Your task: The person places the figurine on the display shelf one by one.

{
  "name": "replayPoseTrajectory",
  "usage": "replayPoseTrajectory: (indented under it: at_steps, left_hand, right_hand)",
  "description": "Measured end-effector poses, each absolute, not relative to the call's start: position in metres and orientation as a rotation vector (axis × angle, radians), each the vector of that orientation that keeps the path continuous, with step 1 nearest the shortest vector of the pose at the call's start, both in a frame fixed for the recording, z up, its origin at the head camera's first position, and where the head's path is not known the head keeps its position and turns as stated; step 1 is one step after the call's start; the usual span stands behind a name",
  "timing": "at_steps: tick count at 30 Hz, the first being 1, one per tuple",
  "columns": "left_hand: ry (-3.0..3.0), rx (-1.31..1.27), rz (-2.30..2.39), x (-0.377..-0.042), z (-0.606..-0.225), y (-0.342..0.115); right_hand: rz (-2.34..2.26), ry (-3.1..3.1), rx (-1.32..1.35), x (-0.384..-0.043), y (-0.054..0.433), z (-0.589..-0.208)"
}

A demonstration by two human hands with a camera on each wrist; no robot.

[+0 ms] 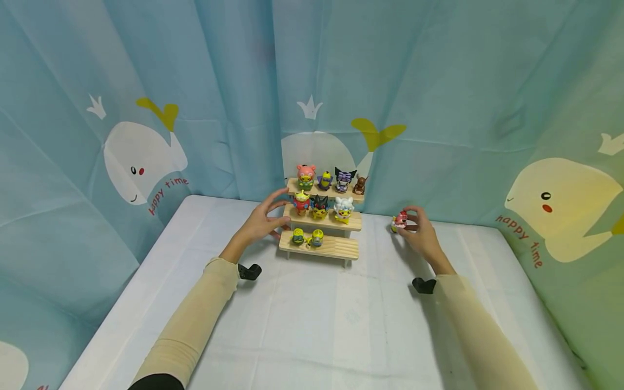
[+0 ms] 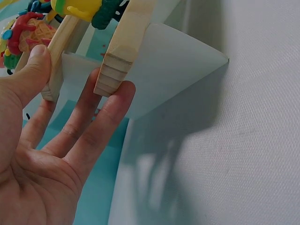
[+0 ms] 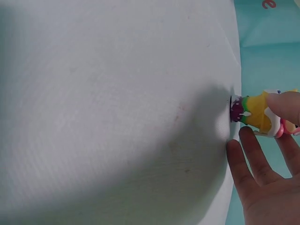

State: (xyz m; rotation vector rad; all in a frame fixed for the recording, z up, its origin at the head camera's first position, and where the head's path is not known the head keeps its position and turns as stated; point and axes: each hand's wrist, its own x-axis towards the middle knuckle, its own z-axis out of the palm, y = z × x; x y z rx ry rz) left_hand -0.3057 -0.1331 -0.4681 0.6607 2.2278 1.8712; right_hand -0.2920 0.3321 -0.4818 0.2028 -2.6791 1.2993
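Observation:
My left hand (image 1: 265, 219) holds the left end of a three-tier wooden display stand (image 1: 336, 246). In the left wrist view, the thumb presses one plank (image 2: 56, 70) while other fingers reach behind it and touch the end of a neighbouring plank (image 2: 115, 65). Off to the right of the stand, my right hand (image 1: 421, 233) pinches a small figurine (image 1: 400, 221) with a red top. Its yellow body and purple-and-green base (image 3: 238, 110) show in the right wrist view, the base right at the white tabletop; the thumb hides part of its upper half.
Several figurines, among them a pink-hooded one (image 1: 306, 176), line the top tier. A white-haired figurine (image 1: 343, 208) and two others occupy the middle tier; two yellow figurines, one of them goggled (image 1: 317, 237), are on the bottom. A blue whale-print curtain (image 1: 234, 124) hangs behind the table.

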Motion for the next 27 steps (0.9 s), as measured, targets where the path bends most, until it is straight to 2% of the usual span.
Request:
replayPoseTrajectory:
  at_steps: [27]
  left_hand:
    - [2.204,0.658,1.874,-0.3069,-0.4690,-0.1337]
  right_hand:
    - [1.241,-2.718,0.171,-0.2845,0.3317,-0.4758]
